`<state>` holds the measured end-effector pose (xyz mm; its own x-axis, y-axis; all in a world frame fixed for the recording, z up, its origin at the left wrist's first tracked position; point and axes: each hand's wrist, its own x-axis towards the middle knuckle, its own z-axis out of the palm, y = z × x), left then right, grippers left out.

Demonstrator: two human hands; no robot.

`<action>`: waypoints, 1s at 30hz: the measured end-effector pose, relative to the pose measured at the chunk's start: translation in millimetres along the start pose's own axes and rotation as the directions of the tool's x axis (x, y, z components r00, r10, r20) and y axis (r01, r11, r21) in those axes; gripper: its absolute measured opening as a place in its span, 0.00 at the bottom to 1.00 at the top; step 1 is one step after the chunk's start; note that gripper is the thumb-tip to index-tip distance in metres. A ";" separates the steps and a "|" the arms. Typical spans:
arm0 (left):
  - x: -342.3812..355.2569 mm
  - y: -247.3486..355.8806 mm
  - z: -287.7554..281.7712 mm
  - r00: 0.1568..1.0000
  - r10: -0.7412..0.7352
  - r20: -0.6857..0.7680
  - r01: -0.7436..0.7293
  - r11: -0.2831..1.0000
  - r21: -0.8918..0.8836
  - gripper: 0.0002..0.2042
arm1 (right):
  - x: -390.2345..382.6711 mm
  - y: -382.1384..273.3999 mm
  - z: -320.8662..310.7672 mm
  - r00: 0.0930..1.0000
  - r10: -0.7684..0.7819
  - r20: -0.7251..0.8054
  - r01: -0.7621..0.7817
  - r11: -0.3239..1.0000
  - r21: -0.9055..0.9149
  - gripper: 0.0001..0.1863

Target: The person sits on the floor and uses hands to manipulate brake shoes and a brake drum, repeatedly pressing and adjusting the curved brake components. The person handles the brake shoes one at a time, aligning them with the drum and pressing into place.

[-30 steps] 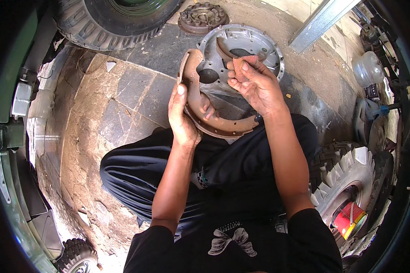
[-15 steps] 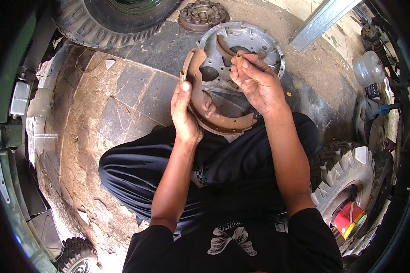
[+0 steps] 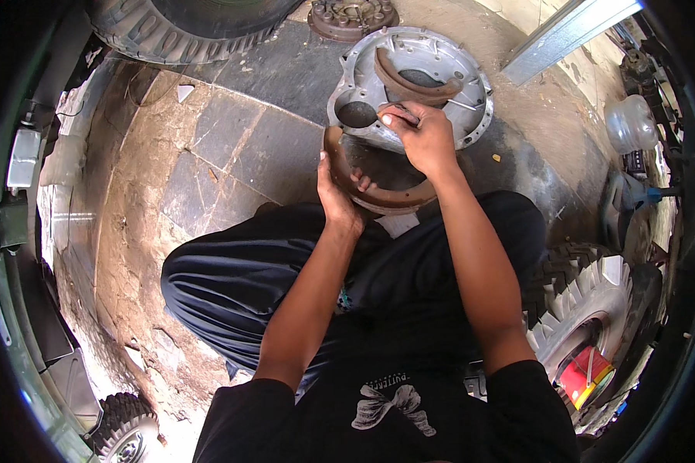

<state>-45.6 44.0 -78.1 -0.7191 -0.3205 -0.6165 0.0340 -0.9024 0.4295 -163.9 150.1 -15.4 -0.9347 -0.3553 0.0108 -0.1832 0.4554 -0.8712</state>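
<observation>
My left hand (image 3: 338,193) grips a curved, rusty brake shoe (image 3: 401,201) low over my lap, fingertips curled round its inner side. My right hand (image 3: 428,139), palm turned down, pinches a small reddish-brown piece (image 3: 396,109), perhaps abrasive paper, above the shoe's upper end and partly hiding it. Behind both hands lies a silver cast-metal housing (image 3: 475,119) with a large round opening and a smaller one. A second rusty curved shoe (image 3: 398,81) rests in it.
A big tyre (image 3: 170,42) is at upper left, beside a rusty bolted disc (image 3: 351,19). At right are a metal post (image 3: 564,42), a clear plastic container (image 3: 629,123), another tyre (image 3: 560,309) and a red tin (image 3: 583,374). Green vehicle parts (image 3: 8,224) border the left.
The shoe in my left hand has moved lower and tilted. My right hand has turned from palm-up to palm-down, its fingers over the housing's near edge. The view has shifted slightly.
</observation>
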 end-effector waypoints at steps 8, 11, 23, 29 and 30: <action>14.6 -8.3 -3.0 0.999 -0.043 -0.011 0.043 0.999 0.003 0.28 | 13.7 19.9 21.8 1.000 0.029 0.007 -0.029 0.999 -0.013 0.11; 19.8 -10.3 -4.4 0.998 -0.057 -0.002 0.057 0.998 0.005 0.28 | 16.9 27.2 27.9 0.999 0.054 -0.004 -0.054 0.998 -0.006 0.11; 27.8 -11.1 -0.2 0.998 -0.044 -0.054 0.047 0.997 0.057 0.26 | 31.9 29.8 66.1 0.993 -0.041 0.115 0.069 0.967 -0.244 0.06; 39.6 -19.1 -8.0 0.998 0.002 -0.060 0.001 0.998 0.057 0.26 | 42.6 30.1 81.5 0.993 -0.072 0.090 0.095 0.953 -0.287 0.05; 39.6 -18.9 -8.1 0.998 0.010 -0.055 -0.007 0.998 0.057 0.26 | 44.5 32.0 85.7 0.995 -0.062 0.075 0.079 0.964 -0.254 0.05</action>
<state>-69.1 46.1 -115.9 -0.6797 -0.3446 -0.6475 -0.0008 -0.8824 0.4705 -185.2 78.8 -84.9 -0.8963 -0.4425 0.0279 -0.3276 0.6186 -0.7141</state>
